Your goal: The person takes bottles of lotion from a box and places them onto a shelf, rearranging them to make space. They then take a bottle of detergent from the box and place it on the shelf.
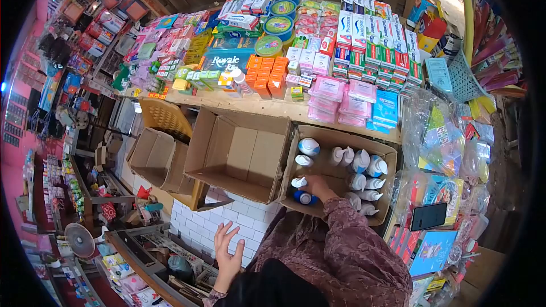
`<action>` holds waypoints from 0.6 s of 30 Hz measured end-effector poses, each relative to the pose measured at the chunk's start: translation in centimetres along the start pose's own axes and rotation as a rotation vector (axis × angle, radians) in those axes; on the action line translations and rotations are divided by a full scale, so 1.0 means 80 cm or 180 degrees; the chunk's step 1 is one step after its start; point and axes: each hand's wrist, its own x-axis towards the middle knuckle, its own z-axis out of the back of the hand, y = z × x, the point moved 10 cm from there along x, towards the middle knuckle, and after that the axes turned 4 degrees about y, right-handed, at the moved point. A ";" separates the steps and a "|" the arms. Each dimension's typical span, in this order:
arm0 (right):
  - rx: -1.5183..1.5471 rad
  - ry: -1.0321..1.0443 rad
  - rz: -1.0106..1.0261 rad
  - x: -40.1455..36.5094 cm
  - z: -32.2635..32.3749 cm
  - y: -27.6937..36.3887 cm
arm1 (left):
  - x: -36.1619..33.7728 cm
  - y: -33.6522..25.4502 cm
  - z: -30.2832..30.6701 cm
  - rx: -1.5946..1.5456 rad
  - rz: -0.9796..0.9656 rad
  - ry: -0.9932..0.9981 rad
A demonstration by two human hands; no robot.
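My right hand point(319, 186) is down inside the right-hand cardboard box point(341, 131), its fingers closed round a white-topped bottle point(298, 182) at the box's left side. Right beside that bottle stands a bottle with a blue top point(305, 198). Two more, a blue-and-white bottle point(309, 146) and a white one point(303, 161), stand farther back. Several white and blue bottles point(360, 162) fill the box's right side. My left hand point(228, 253) is raised over the tiled floor with its fingers spread, and nothing is in it.
A cardboard box with bare inside walls point(242, 148) adjoins on the left, then a smaller carton point(153, 156) by a yellow plastic crate point(162, 115). Behind, a wooden counter holds toothpaste boxes point(372, 37), pink packs point(327, 88) and round tubs point(278, 24). A phone point(429, 216) lies at right.
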 end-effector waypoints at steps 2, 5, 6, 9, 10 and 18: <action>0.0039 -0.0387 0.0291 -0.014 0.023 0.007 | 0.000 0.002 -0.004 -0.0065 0.0012 0.0001; 0.0117 -0.0816 0.0504 -0.041 0.065 0.030 | 0.005 -0.001 -0.006 -0.0061 -0.0034 0.0005; 0.0132 -0.0941 0.0526 -0.058 0.090 0.045 | 0.007 -0.002 -0.010 -0.0100 -0.0054 0.0038; 0.0387 -0.1526 0.0741 -0.106 0.160 0.089 | 0.019 -0.008 -0.020 -0.0281 -0.0155 0.0134; 0.0446 -0.1798 0.0873 -0.124 0.189 0.111 | 0.023 -0.009 -0.027 -0.0382 -0.0181 0.0174; 0.2007 -0.1517 0.1304 -0.155 0.264 0.218 | 0.059 -0.086 -0.068 -0.0850 -0.0660 0.0790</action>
